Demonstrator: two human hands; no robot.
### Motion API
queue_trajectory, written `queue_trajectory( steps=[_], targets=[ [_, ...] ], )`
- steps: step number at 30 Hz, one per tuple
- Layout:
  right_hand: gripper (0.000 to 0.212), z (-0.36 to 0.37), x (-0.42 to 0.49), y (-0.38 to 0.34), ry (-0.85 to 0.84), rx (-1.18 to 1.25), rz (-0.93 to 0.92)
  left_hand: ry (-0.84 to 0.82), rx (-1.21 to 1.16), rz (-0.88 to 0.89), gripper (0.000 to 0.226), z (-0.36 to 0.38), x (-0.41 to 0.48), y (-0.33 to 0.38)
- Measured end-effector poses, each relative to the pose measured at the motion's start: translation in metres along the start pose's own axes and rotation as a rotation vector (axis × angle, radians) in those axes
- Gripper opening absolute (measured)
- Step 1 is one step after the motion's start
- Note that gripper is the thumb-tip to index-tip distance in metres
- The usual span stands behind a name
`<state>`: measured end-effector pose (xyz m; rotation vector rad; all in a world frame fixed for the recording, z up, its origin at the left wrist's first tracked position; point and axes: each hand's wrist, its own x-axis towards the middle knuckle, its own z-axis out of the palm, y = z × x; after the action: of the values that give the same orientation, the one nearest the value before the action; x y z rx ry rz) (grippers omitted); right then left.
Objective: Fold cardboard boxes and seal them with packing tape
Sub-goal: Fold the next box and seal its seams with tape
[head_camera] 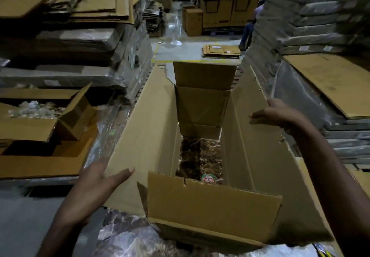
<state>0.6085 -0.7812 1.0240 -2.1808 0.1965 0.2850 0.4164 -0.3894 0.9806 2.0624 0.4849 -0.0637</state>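
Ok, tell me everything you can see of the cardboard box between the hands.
The cardboard box is plain brown corrugated board, standing open at the top, with no tape visible. Its two long flaps splay outward. The far short flap stands upright and the near short flap tilts toward the camera. The bottom is not closed: a dark marbled surface with a red-and-green label shows through. The left hand pinches the left long flap. The right hand grips the edge of the right long flap.

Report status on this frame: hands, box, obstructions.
Left hand holds left flap, right hand holds right flap. Cardboard box upright, top flaps open, untaped. Nothing blocking the flaps.
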Motion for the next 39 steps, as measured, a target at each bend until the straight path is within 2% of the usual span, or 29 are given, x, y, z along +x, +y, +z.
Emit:
queue_trajectory(
  steps=[2,5,8,12,15,18,21,23,27,30,34,37,39],
  targets=[
    [0.022,0.004,-0.008,0.004,-0.029,-0.103,-0.007,-0.027,-0.003,0.038,0.016,0.003,-0.001,0.003],
    [0.033,0.004,-0.011,0.006,-0.035,-0.222,-0.004,-0.064,0.024,0.072,0.013,0.001,-0.007,0.012],
    [0.027,0.002,-0.020,-0.005,-0.076,-0.320,-0.008,-0.114,-0.043,0.034,0.013,-0.009,-0.016,0.014],
    [0.023,0.005,-0.022,-0.013,-0.075,-0.345,-0.015,-0.094,-0.065,0.014,0.016,-0.023,-0.017,0.007],
    [0.016,0.025,-0.017,-0.016,0.028,-0.395,-0.046,-0.074,0.106,0.035,0.014,-0.014,-0.007,0.005],
    [0.011,0.042,-0.015,-0.026,0.108,-0.520,-0.121,-0.046,0.189,0.042,0.022,-0.005,0.015,0.006],
    [0.012,0.050,-0.012,-0.038,0.151,-0.627,-0.150,0.008,0.342,0.091,0.030,0.006,0.029,0.020],
    [0.021,0.053,-0.006,-0.040,0.185,-0.644,-0.146,0.056,0.412,0.123,0.026,0.014,0.034,0.028],
    [0.034,0.047,-0.002,-0.031,0.234,-0.746,-0.088,0.004,0.211,0.113,0.022,0.026,0.045,0.019],
    [0.043,0.034,0.002,-0.017,0.241,-0.758,-0.071,-0.034,0.029,0.071,0.034,0.041,0.048,0.006],
    [0.039,0.030,0.002,0.004,0.227,-0.823,-0.080,-0.035,-0.036,0.064,0.027,0.069,0.045,-0.006],
    [0.035,0.036,0.005,0.028,0.317,-0.851,-0.097,-0.104,0.066,0.077,0.019,0.082,0.032,-0.016],
    [0.040,0.036,0.009,0.047,0.369,-0.798,-0.098,-0.152,0.128,0.090,0.020,0.086,0.025,-0.026]
  ],
)
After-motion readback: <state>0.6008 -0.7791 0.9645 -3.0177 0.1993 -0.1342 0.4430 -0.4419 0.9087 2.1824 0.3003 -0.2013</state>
